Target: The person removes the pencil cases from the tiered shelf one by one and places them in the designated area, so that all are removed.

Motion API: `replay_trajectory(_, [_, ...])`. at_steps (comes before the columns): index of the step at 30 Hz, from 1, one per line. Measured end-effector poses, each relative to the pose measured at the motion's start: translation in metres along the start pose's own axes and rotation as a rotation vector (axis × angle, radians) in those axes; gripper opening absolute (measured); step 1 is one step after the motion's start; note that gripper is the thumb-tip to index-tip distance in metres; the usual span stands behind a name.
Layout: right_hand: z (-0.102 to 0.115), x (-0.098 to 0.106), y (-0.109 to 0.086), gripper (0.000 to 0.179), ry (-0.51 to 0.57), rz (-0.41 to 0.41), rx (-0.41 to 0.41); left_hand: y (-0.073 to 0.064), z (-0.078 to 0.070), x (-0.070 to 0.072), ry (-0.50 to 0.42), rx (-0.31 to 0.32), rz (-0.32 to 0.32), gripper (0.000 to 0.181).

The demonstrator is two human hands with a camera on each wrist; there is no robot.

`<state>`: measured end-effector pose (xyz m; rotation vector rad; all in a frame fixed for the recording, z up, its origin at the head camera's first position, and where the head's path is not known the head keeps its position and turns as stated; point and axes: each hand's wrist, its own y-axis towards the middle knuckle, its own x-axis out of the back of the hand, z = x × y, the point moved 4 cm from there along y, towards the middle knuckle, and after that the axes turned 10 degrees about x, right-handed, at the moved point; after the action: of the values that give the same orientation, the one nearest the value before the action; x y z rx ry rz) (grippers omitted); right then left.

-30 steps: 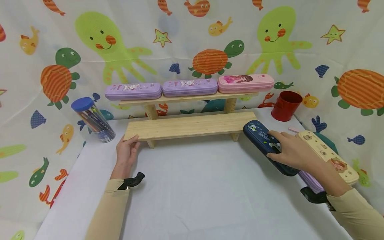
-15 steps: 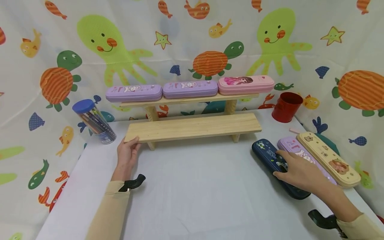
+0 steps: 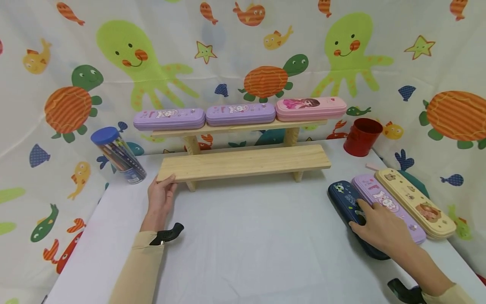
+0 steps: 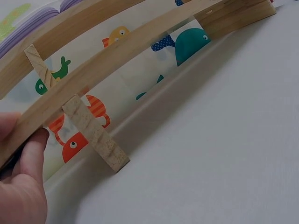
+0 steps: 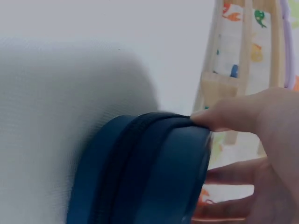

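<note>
My left hand pinches the left end of the lower board of a two-tier wooden shelf, thumb above and fingers below; the left wrist view shows the board's front edge between them. My right hand grips a dark navy pencil case across its width, thumb on its left edge. That case lies along the left of a purple pencil case, low at the table. In the right wrist view the navy case's end looks blurred. A cream pencil case lies beyond the purple one.
Two purple pencil cases and a pink one line the upper board. A clear tub of pencils with a blue lid stands left. A red cup stands back right. A printed curtain surrounds the white table.
My right hand has carried the navy pencil case away from the shelf's right end, towards me and right, down beside the purple case. My left hand stays on the shelf.
</note>
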<state>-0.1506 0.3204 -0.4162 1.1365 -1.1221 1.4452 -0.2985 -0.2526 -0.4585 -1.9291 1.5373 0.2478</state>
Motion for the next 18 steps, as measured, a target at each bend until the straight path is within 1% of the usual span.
replay_trajectory(7, [-0.002,0.004,-0.003,0.081,-0.049,0.012,-0.016,0.001,0.002,-0.001,-0.02,-0.012,-0.014,0.069])
replay_trajectory(10, [-0.004,0.006,-0.004,0.082,-0.071,0.024,-0.016,0.001,0.003,-0.003,-0.013,-0.015,-0.006,0.069])
replay_trajectory(13, [-0.005,0.008,-0.004,0.085,-0.068,0.032,-0.011,0.001,0.003,-0.004,-0.008,-0.02,0.001,0.07])
replay_trajectory(15, [-0.005,0.01,-0.002,0.088,-0.057,0.027,-0.005,0.0,0.003,-0.003,-0.006,-0.022,0.001,0.07])
replay_trajectory(18, [-0.003,0.014,0.004,0.088,-0.058,-0.003,0.018,0.0,0.002,-0.002,-0.011,-0.021,-0.001,0.071])
